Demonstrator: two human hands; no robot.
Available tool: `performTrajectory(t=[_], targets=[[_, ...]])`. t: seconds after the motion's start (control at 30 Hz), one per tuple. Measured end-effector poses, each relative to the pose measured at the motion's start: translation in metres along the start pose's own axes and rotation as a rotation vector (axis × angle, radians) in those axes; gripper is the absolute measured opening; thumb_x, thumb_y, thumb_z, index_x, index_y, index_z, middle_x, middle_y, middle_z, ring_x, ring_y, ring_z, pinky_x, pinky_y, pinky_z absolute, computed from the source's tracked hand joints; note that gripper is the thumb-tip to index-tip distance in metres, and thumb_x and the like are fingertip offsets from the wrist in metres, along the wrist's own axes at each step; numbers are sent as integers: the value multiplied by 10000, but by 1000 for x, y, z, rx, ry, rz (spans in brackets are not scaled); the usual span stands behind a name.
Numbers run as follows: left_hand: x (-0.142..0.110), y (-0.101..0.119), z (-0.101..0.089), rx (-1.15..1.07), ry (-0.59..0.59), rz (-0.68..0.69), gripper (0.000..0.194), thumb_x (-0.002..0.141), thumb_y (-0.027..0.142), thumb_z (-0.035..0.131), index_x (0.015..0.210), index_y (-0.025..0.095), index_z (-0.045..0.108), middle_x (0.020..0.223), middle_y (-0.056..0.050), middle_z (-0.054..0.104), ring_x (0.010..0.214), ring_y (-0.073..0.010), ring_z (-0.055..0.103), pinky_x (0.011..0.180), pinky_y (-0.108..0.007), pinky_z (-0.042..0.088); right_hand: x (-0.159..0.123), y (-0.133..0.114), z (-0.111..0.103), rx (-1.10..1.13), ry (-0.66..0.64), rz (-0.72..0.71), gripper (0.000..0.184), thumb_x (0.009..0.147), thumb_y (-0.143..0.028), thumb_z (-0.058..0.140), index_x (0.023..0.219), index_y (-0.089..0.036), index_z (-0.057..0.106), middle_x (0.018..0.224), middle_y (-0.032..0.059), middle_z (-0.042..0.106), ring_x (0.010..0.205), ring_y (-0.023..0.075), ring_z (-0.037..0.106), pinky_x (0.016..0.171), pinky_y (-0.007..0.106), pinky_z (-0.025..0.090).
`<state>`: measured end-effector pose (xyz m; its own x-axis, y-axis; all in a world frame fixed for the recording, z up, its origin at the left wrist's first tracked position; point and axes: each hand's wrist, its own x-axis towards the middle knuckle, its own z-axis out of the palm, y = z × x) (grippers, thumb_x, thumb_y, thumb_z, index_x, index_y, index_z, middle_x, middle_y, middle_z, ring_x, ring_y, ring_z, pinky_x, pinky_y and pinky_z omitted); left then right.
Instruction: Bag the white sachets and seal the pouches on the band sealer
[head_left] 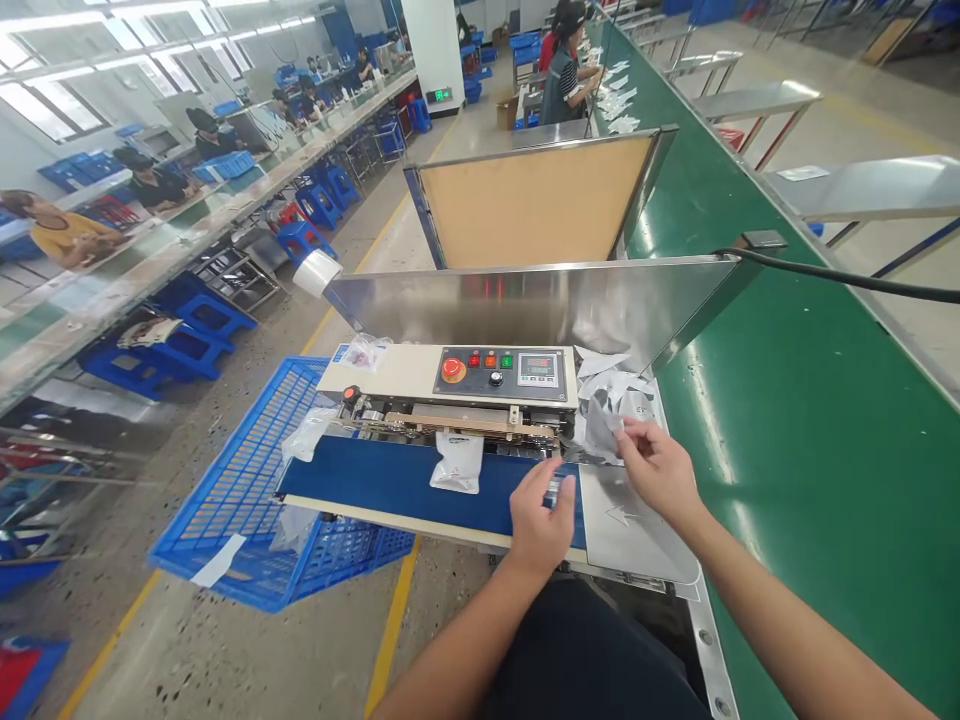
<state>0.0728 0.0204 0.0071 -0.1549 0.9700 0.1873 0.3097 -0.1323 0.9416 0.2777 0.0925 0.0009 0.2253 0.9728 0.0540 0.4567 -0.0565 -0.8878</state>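
Small packet, blue and silver where it shows, sits pinched in my left hand, thumb across its face and fingers curled beneath, over the near end of the blue conveyor belt. My right hand is just beside it, a little farther out, fingers reaching toward a crumpled silvery pouch; the fingertips are at or very near its edge, but I cannot tell whether they grip it. More pale pouches lie heaped behind, against the steel chute. Both hands are over the outfeed end of the band sealer, whose control panel carries a red stop button and a digital readout. A sealed white bag lies on the belt, left of my hands and apart from them. A steel plate with an arrow mark sits below my right hand. A blue plastic crate stands left of the sealer, a green workbench to the right.
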Motion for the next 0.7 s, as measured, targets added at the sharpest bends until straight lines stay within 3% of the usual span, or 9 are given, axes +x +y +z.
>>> performTrajectory(t=[0.07,0.13,0.27,0.37,0.53,0.6,0.7], targets=[[10,7,19,-15,-29,7,419,1050,465,639,1357,208,762,1365,-160,771,1282,-324,727,1135,-488,574,-26,-14,-6,110,-32,15,442,906,-691,695,869,-251,675,753,73,746,782,276,758,731,380,576],[17,11,30,-52,-52,-36,412,1067,481,604,1314,202,779,1299,-152,795,1204,-307,755,1079,-462,601,-48,-25,-10,253,-82,81,453,895,-693,740,898,-243,684,728,63,741,612,220,692,649,362,577],[20,9,33,-91,-160,-84,392,1049,519,621,1161,207,831,1051,-121,819,939,-253,762,861,-367,626,-70,-29,-18,511,-97,208,544,836,-696,823,1102,-235,713,702,30,727,601,211,677,607,356,588],[17,-1,33,-127,-234,-75,391,1041,503,618,1008,196,857,983,-122,812,929,-257,743,861,-366,597,-70,-15,-24,448,-89,318,594,767,-728,861,1018,-197,770,666,48,721,555,197,638,559,346,565],[18,-21,39,-189,-53,-509,411,898,530,755,878,133,859,782,-84,768,731,-224,680,682,-321,544,-47,10,-19,402,-9,570,534,657,-663,930,741,-174,732,546,45,648,470,145,521,441,275,420],[25,-26,37,-218,-21,-645,419,836,534,807,886,121,862,756,-71,755,669,-193,641,620,-293,497,-36,9,-6,443,-60,620,495,646,-613,939,700,-185,695,517,25,615,458,135,500,436,261,393],[39,-34,24,-256,34,-737,447,786,550,846,880,113,858,720,-61,732,617,-160,598,584,-273,454,-22,0,17,403,-177,642,455,697,-596,901,721,-195,688,532,24,627,443,131,488,442,260,385]])
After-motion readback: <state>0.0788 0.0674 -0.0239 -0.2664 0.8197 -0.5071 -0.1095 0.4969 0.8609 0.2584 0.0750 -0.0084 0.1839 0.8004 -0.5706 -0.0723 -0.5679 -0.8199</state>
